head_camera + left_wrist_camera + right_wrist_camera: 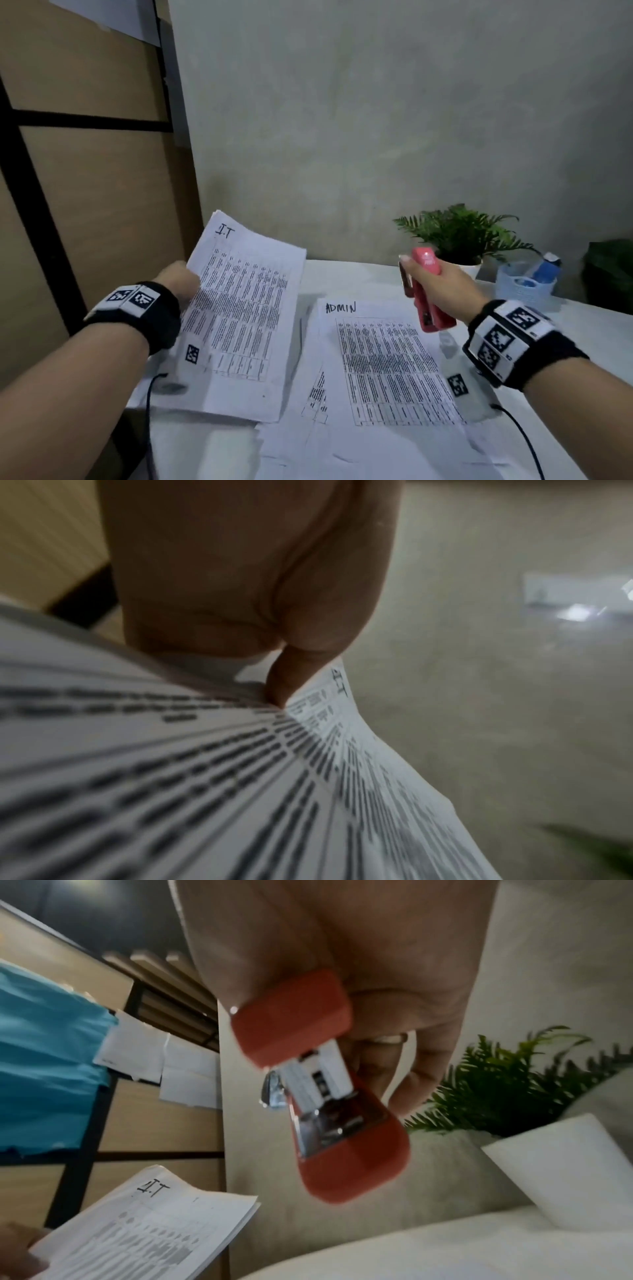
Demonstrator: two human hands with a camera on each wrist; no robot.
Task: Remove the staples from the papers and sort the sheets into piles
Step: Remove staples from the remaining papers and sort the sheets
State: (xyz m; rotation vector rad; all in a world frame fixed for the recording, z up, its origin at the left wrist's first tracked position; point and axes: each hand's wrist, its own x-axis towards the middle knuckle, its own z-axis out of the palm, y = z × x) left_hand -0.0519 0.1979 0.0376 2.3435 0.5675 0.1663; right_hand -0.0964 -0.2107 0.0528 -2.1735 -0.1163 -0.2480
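Note:
My left hand (181, 284) pinches the left edge of a printed sheaf headed "I.T" (243, 308), lifted and tilted above the table; the left wrist view shows the thumb (284, 680) pressed on that sheaf (205, 777). My right hand (442, 287) grips a red stapler (428, 291), held upright in the air over the table. In the right wrist view the stapler (322, 1085) shows its metal mouth, and the "I.T" sheaf (147, 1229) lies lower left. A sheet headed "ADMIN" (387, 363) lies flat on the table below the stapler.
More loose sheets (318, 397) stick out under the ADMIN sheet. A potted fern (459, 236) and a pale basket with blue items (524, 284) stand at the back right of the white table (359, 277). A wooden panel with black frame (85, 171) rises at left.

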